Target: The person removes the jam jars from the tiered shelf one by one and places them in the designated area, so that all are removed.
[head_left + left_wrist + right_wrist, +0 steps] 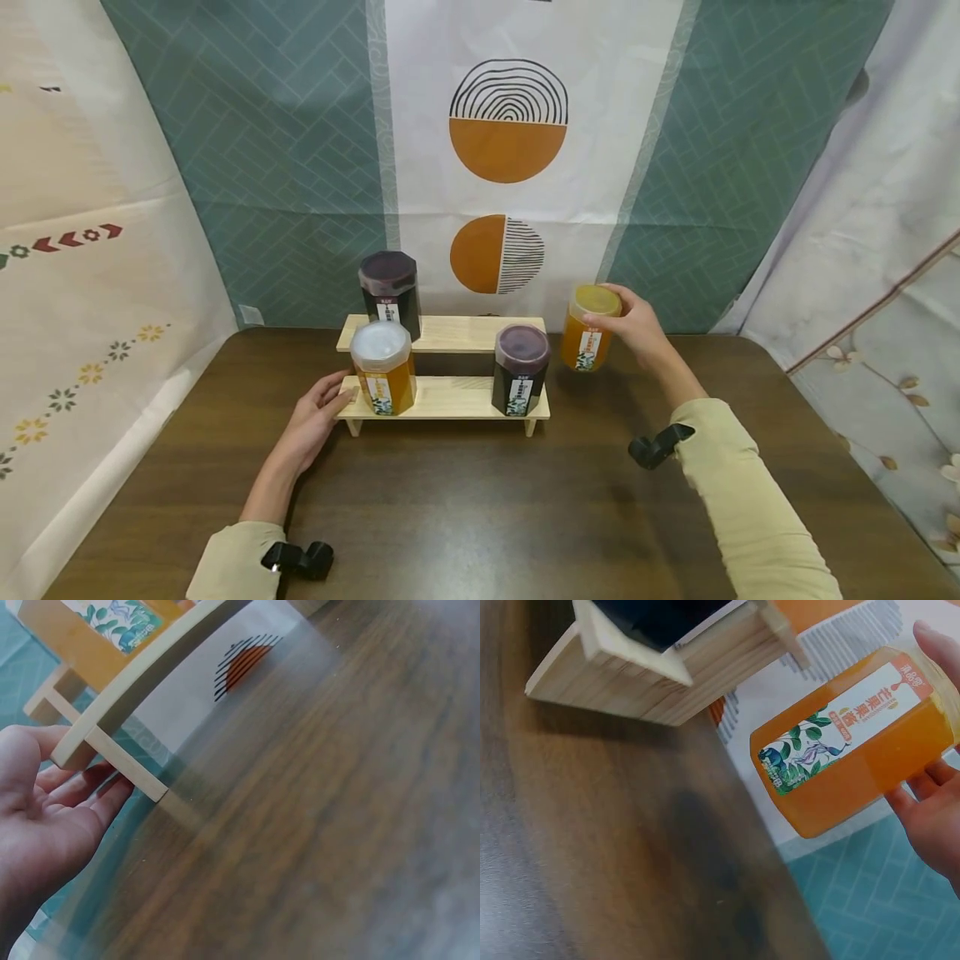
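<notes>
A jar of orange contents with a yellowish lid (pixel 573 340) is held near its top by a person's right hand (pixel 636 327), whose grip is clamped around the lid end, thumb on one side and fingers on the other. The jar is held roughly upright just to the right of a two-tier wooden stand (pixel 453 400), apart from it, and in the right wrist view it appears raised off the brown wooden table (pixel 465 508); a white label with leaves printed on it is shown on its side. The left end of the stand's lower shelf is pinched by the left hand (pixel 318 414), with the thumb laid above the board and the fingers curled beneath. Three more jars are carried by the stand: a dark jar (pixel 408 304) at the left of the upper shelf, a pale-topped orange jar (pixel 405 379) at the left of the lower shelf, and another dark jar (pixel 502 385) at the lower shelf's right end. Pale yellow sleeves (pixel 738 483) are worn on both arms, with a black device (pixel 660 446) fixed at each wrist. Behind the table, a green and white patterned cloth (pixel 300 167) is hung.
</notes>
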### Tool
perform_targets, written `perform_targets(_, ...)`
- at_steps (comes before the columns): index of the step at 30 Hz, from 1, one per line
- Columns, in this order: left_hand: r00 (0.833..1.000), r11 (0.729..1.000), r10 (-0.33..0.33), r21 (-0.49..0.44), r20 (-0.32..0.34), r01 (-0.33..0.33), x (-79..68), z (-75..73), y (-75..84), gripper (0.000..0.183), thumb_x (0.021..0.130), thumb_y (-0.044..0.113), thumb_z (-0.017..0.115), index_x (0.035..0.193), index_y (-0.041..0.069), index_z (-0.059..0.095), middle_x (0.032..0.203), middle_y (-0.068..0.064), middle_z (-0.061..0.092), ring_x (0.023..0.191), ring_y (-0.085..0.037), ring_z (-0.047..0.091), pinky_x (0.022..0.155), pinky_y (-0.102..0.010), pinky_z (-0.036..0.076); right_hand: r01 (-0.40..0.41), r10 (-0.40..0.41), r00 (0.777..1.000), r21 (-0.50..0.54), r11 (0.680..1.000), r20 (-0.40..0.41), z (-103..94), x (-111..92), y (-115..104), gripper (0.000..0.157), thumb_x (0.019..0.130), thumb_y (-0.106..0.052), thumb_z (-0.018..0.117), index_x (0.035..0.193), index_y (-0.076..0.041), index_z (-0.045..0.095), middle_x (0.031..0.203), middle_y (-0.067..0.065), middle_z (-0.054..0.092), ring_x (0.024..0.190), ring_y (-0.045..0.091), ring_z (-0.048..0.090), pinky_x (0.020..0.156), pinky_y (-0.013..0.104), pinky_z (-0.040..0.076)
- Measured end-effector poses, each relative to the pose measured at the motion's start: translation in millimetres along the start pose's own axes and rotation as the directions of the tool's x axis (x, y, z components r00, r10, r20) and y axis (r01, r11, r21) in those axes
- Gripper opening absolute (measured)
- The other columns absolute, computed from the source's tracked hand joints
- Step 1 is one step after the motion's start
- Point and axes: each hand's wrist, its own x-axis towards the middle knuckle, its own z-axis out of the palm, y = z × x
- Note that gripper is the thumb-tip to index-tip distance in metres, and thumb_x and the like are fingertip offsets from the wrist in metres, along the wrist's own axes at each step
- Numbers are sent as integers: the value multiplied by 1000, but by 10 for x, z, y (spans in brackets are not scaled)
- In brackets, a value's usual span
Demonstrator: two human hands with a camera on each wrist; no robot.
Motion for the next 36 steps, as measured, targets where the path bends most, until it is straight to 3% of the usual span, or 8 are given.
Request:
perform_targets(7, 1000, 1000, 7, -2, 3, -7, 0, 14, -2, 55, 105, 15, 43, 149, -5, 18, 148, -27, 28, 106, 0, 52, 88, -17, 44, -39, 38, 998, 21, 999, 41, 128, -89, 104, 70, 87, -12, 72, 146, 0, 35, 124, 19, 50, 101, 22, 51, 95, 35, 39)
perform_targets(14, 1000, 1000, 18, -19, 7, -18, 21, 40, -23, 55, 104, 13, 44, 148, -7, 18, 147, -28, 28, 105, -1, 52, 88, -17, 44, -58, 54, 996, 61, 996, 69, 143, -45, 494, 73, 87, -11, 72, 148, -2, 32, 126, 17, 48, 104, 21, 49, 96, 36, 38)
perform_targets(24, 1000, 1000, 23, 0, 6, -23, 0, -4, -20, 56, 105, 14, 44, 148, -7, 17, 148, -28, 27, 106, 0, 51, 88, -16, 43, -59, 46, 987, 79, 995, 154, 181, -18, 556, 79, 89, -12, 69, 150, -1, 21, 130, 24, 44, 112, 27, 47, 104, 47, 31)
perform_targets(31, 1000, 1000, 25, -11, 5, -25, 0, 5, -39, 56, 105, 15, 44, 149, -7, 17, 147, -28, 28, 106, 0, 52, 88, -16, 43, -98, 83, 985, 92, 991, 153, 116, -56, 360, 76, 96, -22, 61, 155, -7, 15, 146, 27, 32, 132, 39, 32, 112, 53, 17)
perform_targets(36, 1000, 999, 31, -18, 0, -31, 5, 7, -48, 56, 104, 15, 44, 149, -7, 18, 148, -28, 27, 106, 1, 52, 89, -16, 43, -46, 53, 994, -75, 996, 94, 87, -17, -77, 75, 97, -37, 57, 154, -7, 19, 151, 23, 30, 138, 40, 25, 110, 57, 20)
